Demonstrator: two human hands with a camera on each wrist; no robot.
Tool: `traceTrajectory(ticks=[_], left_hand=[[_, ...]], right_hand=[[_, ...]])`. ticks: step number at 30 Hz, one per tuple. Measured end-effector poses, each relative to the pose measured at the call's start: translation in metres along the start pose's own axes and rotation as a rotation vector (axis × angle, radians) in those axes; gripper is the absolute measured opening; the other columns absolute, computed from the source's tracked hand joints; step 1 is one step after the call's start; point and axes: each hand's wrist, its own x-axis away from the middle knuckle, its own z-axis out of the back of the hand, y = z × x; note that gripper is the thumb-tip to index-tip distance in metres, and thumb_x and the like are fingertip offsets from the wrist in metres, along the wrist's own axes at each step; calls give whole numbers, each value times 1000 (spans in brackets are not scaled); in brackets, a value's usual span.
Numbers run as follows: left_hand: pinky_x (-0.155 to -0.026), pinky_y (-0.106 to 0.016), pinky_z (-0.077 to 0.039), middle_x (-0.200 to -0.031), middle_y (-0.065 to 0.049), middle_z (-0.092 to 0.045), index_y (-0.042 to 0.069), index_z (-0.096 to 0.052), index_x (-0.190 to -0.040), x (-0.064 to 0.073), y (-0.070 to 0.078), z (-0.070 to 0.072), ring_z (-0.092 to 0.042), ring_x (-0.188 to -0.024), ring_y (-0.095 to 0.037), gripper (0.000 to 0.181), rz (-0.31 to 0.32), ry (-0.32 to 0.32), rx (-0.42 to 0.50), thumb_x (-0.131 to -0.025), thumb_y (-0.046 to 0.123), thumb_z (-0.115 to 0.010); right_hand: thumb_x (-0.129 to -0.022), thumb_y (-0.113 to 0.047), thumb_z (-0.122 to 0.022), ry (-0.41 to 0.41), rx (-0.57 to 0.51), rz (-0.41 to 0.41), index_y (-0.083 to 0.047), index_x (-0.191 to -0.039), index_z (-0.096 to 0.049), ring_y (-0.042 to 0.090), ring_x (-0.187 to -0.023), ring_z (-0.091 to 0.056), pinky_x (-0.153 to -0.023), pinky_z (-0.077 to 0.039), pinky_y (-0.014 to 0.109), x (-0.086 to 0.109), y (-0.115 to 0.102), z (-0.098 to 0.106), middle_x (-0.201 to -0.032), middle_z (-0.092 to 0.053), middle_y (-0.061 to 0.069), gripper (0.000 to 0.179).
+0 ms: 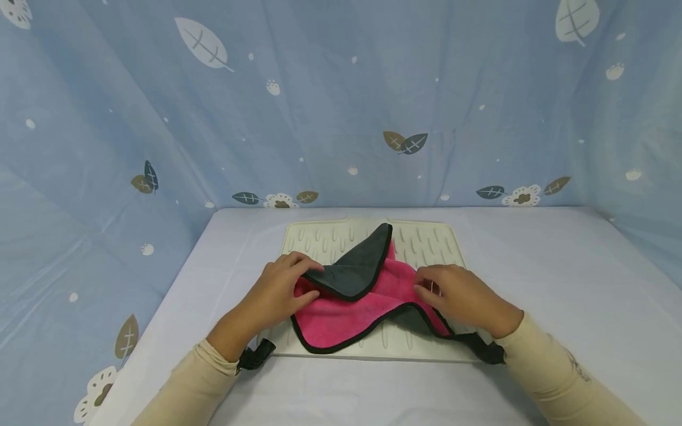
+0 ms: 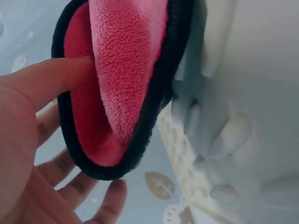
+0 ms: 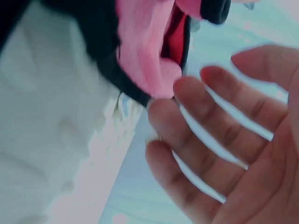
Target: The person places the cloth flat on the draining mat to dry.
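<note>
A crumpled cleaning towel (image 1: 341,313), pink plush on one face and dark grey on the other with black edging, lies over a cream ridged draining mat (image 1: 319,236). One grey corner points up toward the back. At the towel's left side, my left hand (image 1: 279,287) pinches the fold; in the left wrist view its thumb (image 2: 51,77) presses the pink face, with other fingers behind the edge. My right hand (image 1: 458,296) is at the towel's right end. The right wrist view has its fingers (image 3: 201,126) extended and spread, tips by the black edging, the thumb apart.
White cloth covers the table (image 1: 559,284) around the mat. Behind and to the left hangs a blue curtain (image 1: 330,106) with leaf and flower prints. Black straps (image 1: 257,354) show near both wrists, below the beige sleeves (image 1: 565,367).
</note>
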Motion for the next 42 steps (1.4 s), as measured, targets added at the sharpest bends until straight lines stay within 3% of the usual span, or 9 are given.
traceTrajectory(ticks=[4, 10, 15, 19, 22, 27, 32, 42], left_hand=[[-91, -51, -45, -117, 0, -63, 23, -71, -109, 0, 1, -1, -58, -114, -23, 28, -19, 31, -4, -83, 26, -83], [-86, -51, -47, -107, 2, -66, 21, -74, -99, -1, 0, -1, -62, -105, -21, 16, -28, 108, -53, -85, 26, -81], [-82, -47, -50, -98, 1, -71, 16, -75, -99, -4, -2, 2, -67, -94, -20, 15, 20, 197, -46, -86, 23, -80], [-69, -37, -52, -91, 0, -71, 14, -75, -98, -5, -9, 3, -64, -77, -16, 13, 100, 236, -32, -88, 21, -78], [-62, -31, -47, -87, 1, -70, 15, -74, -98, -4, -13, 4, -61, -72, -15, 11, 184, 235, -25, -90, 23, -75], [-59, -32, -47, -86, 2, -70, 16, -74, -96, -4, -20, 6, -63, -75, -15, 10, 294, 223, -20, -92, 25, -71], [-53, -30, -44, -88, 2, -73, 17, -74, -99, -4, -28, 6, -64, -73, -14, 13, 393, 160, -23, -94, 27, -68], [-51, -30, -41, -92, 0, -74, 15, -73, -102, -5, -34, 5, -59, -64, -14, 15, 428, 49, -46, -94, 26, -68]], right_hand=[[-92, -13, -67, 32, 41, -94, -14, -90, -69, 4, -65, -51, -59, -45, 24, -1, 8, 2, -71, -58, -12, 4], [-92, -13, -69, -40, 43, -157, -10, -93, -66, 7, -60, -50, -55, -42, 25, 0, 16, 2, -71, -60, -6, 4], [-91, -15, -70, -94, 45, -178, -11, -94, -66, 7, -56, -46, -54, -40, 25, 0, 18, 0, -68, -55, -5, 7], [-89, -16, -72, -134, 41, -199, -10, -96, -67, 9, -57, -46, -54, -39, 26, 0, 19, -1, -66, -53, -4, 11], [-89, -17, -73, -168, 23, -207, -10, -95, -67, 9, -59, -45, -54, -39, 26, 0, 19, -2, -66, -51, -4, 11], [-90, -16, -73, -185, -1, -178, -12, -88, -65, 8, -58, -46, -54, -39, 25, 0, 19, -3, -64, -50, -6, 9], [-91, -15, -71, -202, -21, -169, -15, -79, -61, 6, -57, -46, -53, -40, 24, 0, 19, -5, -63, -52, -7, 16], [-92, -16, -69, -199, -13, -166, -16, -78, -59, 6, -56, -46, -53, -39, 24, 1, 18, -7, -63, -51, -8, 17]])
